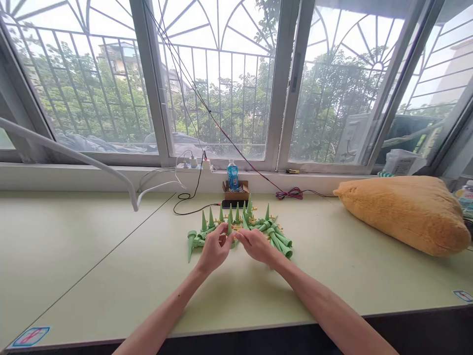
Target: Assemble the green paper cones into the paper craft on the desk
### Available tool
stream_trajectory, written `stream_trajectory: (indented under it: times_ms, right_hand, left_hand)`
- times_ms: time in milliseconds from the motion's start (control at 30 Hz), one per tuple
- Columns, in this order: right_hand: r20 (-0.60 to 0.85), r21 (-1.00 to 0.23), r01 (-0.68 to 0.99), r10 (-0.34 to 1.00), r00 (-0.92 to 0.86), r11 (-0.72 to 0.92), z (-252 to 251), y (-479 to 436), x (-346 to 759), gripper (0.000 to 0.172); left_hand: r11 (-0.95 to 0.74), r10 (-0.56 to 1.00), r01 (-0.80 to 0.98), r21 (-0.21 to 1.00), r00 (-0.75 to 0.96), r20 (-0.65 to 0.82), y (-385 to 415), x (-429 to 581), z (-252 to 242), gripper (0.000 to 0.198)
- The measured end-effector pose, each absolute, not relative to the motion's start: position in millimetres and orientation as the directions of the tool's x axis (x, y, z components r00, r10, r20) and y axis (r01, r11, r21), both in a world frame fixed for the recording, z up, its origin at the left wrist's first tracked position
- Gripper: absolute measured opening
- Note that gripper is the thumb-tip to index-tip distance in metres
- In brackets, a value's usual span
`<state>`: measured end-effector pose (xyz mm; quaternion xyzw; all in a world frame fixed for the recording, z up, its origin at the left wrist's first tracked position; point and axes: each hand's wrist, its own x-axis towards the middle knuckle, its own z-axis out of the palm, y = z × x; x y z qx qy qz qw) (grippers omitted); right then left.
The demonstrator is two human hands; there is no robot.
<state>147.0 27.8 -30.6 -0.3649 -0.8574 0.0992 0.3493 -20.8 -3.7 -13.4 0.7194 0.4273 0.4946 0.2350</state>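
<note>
My left hand (216, 246) is closed around a green watering spike (229, 226), whose pointed cone stands up between the thumb and fingers. Pressed close to it, my right hand (256, 244) has its fingertips pinched together at the side of that spike; what lies between them is too small and covered to make out. Behind both hands is a cluster of similar green spikes with small yellow valves, several upright and others lying down. One spike (191, 244) is tip down left of my left hand. A lying spike (284, 249) shows its open end beyond my right hand.
Past the spikes lie a phone (233, 203) on a cable and a small cardboard box (235, 195) with a blue bottle (232, 175). A coiled red-black cable (290, 193) is near the sill. An orange plush cushion (402, 212) sits right; a white tubular arm (74, 155) reaches in left.
</note>
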Motion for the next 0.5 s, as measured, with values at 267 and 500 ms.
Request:
stream_trajectory:
  times_ms: [267,500]
  right_hand:
    - [0.525,-0.425,0.562,0.699,-0.486,0.710,-26.8,25.2,147.2,0.040]
    - [0.513,-0.457,0.538,0.704,-0.490,0.708,-29.1,26.6,147.3,0.040]
  left_hand:
    - [-0.533,0.839,0.401,0.745,0.139,0.525,-3.6,-20.6,-15.9,0.020]
    - [-0.533,0.840,0.403,0.744,0.143,0.524,-3.5,-20.3,-15.0,0.021]
